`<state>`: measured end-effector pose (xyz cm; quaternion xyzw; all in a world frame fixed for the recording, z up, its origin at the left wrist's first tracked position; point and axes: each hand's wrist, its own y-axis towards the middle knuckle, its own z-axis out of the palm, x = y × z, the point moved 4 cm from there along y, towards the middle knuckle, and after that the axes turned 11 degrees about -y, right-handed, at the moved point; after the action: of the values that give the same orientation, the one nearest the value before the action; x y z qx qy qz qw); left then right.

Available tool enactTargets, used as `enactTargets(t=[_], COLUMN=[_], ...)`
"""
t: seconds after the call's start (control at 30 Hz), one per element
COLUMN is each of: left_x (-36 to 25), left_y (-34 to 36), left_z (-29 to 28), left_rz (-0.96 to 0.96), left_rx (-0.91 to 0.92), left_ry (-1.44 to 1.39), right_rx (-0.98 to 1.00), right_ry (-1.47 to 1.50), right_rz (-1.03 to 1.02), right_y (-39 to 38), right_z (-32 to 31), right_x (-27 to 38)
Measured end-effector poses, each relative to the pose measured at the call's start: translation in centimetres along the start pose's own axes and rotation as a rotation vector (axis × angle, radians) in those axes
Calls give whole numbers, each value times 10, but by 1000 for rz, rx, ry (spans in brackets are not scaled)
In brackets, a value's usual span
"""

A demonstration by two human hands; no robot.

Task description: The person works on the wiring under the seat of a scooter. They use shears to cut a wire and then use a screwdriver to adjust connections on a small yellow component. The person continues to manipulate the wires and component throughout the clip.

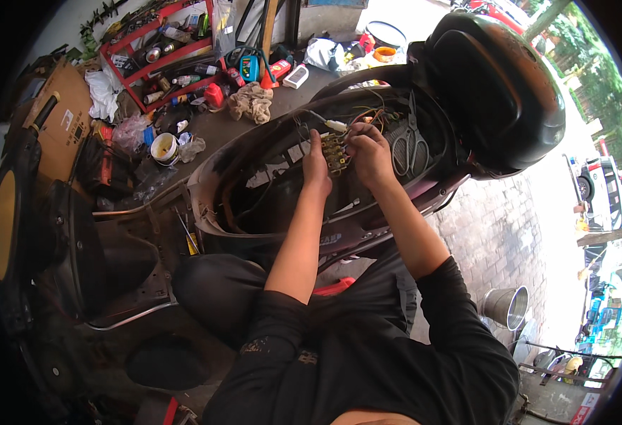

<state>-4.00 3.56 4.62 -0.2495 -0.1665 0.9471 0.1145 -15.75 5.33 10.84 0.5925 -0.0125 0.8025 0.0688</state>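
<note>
Over the opened body of a scooter (215, 166), my left hand (316, 170) holds a small terminal block (335, 154) with yellowish metal contacts, its thumb pointing up along the block's left side. My right hand (369, 154) is closed at the block's right side, fingertips pinched together among thin wires; what they grip is too small to make out. Just beyond the block, a white plug connector (336, 125) hangs on the wires. Large scissors (410, 145) lie in the compartment to the right of my right hand.
A black top case (499, 99) rises at the scooter's rear. Behind it all stand a red rack (130, 78) of bottles, a crumpled rag (252, 103) and a white tub (164, 148). A metal bucket (506, 307) is on the right. The scooter's front is at far left.
</note>
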Motion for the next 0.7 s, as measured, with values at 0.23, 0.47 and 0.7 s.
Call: enactTargets(t=[0.23, 0.47, 0.7], left_x=[-1, -1, 3], left_y=[2, 3, 5], left_z=[-6, -8, -12], left_rz=[3, -8, -31], left_rx=[14, -57, -57], left_ry=[32, 98, 22], right_rx=[34, 64, 200], right_ry=[-1219, -1324, -1243], right_rz=[-515, -498, -453], right_y=[-12, -4, -2], right_z=[33, 36, 31], right_x=[31, 22, 15])
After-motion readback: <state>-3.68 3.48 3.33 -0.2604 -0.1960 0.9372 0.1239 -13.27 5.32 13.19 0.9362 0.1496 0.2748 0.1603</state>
